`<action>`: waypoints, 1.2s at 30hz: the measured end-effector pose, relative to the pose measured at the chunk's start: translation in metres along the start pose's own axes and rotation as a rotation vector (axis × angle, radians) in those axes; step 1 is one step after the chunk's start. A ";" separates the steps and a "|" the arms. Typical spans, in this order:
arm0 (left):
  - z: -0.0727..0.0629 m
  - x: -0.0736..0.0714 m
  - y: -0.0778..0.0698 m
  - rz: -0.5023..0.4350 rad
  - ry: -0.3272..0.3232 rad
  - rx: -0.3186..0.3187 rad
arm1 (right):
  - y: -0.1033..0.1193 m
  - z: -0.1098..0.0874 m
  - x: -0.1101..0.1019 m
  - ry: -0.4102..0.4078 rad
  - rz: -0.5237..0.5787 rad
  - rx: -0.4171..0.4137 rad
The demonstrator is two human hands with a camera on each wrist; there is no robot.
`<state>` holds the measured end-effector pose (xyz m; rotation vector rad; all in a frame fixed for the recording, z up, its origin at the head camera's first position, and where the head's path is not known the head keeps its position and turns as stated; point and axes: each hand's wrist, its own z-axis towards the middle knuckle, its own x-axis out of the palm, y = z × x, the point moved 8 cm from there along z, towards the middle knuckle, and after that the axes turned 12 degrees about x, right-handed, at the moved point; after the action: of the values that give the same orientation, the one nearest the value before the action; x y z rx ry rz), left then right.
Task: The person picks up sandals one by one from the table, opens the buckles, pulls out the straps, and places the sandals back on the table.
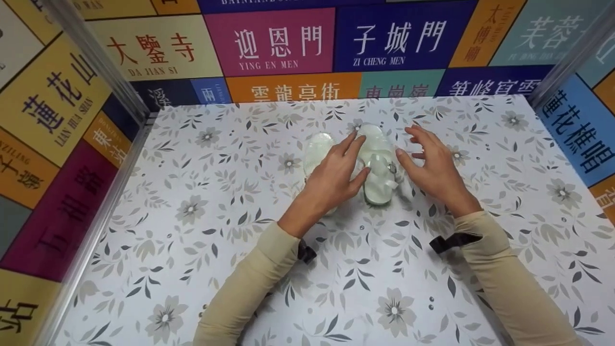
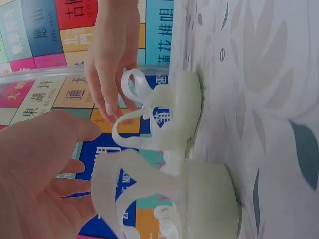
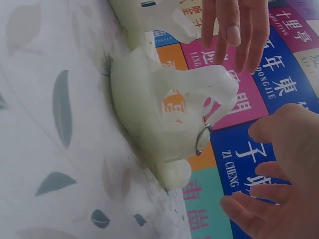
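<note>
Two pale translucent sandals are seen side by side on the floral worktop (image 1: 192, 202), right between the two hands. The left hand (image 1: 334, 175) is stretched forward from a beige sleeve (image 1: 250, 283), fingers extended and slightly spread, laid across the gap between the left sandal (image 1: 317, 146) and the right sandal (image 1: 377, 158). Its fingertips are placed at the toe end of the right sandal; whether they actually press on it cannot be told from the head view. In the left wrist view, the fingers are shown relaxed and straight beside the straps, nothing gripped.

The right hand (image 1: 432, 163) is held just beside the right sandal's outer edge, palm turned inward, fingers fanned and lightly bent, thumb pointing towards the buckle (image 3: 202, 139). Nothing is held by it; a small gap is visible between fingers and strap in the right wrist view.

Beyond both hands, colourful wall panels (image 1: 298, 43) with lettering are seen.
</note>
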<state>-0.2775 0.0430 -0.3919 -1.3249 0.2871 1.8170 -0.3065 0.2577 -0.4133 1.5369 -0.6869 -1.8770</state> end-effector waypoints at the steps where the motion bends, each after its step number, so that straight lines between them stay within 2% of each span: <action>1: 0.002 0.002 -0.002 -0.008 0.006 0.003 | -0.002 -0.001 0.002 0.015 0.007 0.010; 9: 0.016 0.014 -0.023 -0.063 0.031 0.034 | -0.016 -0.004 0.020 0.148 0.047 0.086; 14: 0.021 0.023 -0.024 -0.032 0.046 -0.023 | -0.026 -0.005 0.030 0.231 0.084 0.160; 19: 0.025 0.033 -0.019 -0.085 0.031 -0.069 | -0.034 -0.006 0.039 0.300 0.118 0.217; 29: 0.024 0.042 -0.018 -0.090 0.058 -0.130 | -0.040 -0.005 0.041 0.327 0.156 0.219; 36: 0.020 0.055 -0.014 -0.118 0.161 -0.198 | -0.044 -0.004 0.043 0.333 0.226 0.237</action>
<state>-0.2855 0.0909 -0.4271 -1.5961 0.1139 1.6765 -0.3148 0.2557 -0.4745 1.7826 -0.9073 -1.3701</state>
